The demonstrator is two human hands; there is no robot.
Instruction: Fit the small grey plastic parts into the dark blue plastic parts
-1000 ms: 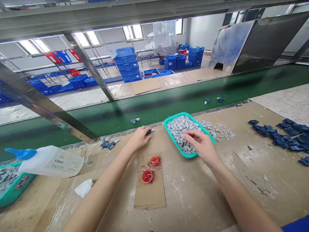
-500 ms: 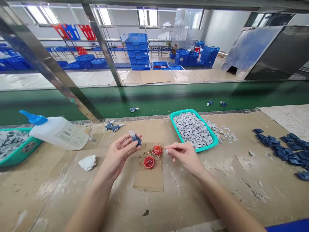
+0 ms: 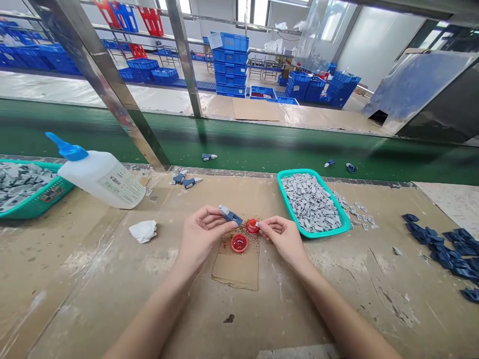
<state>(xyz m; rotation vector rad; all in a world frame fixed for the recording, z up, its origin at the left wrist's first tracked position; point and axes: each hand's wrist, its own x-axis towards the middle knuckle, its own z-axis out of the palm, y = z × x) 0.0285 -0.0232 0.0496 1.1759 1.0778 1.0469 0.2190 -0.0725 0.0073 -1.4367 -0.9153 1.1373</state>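
My left hand (image 3: 200, 234) pinches a small dark blue plastic part (image 3: 230, 216) with a grey end, just left of two red caps. My right hand (image 3: 283, 235) holds a tiny grey piece at its fingertips, touching the farther red cap (image 3: 252, 226). The nearer red cap (image 3: 239, 243) sits beside it on a scrap of cardboard (image 3: 237, 264) speckled with residue. A teal tray (image 3: 313, 233) heaped with small grey pieces lies to the right of my right hand.
A white glue bottle with a blue nozzle (image 3: 98, 174) lies on its side at left, next to another teal tray (image 3: 37, 199). Dark blue parts (image 3: 447, 247) are piled at right. A green conveyor belt (image 3: 262, 147) carries a few blue parts. A crumpled tissue (image 3: 143, 231) lies nearby.
My right hand left the teal tray with a grey piece and came to the red caps. My left hand picked up a blue part near the belt and brought it in.
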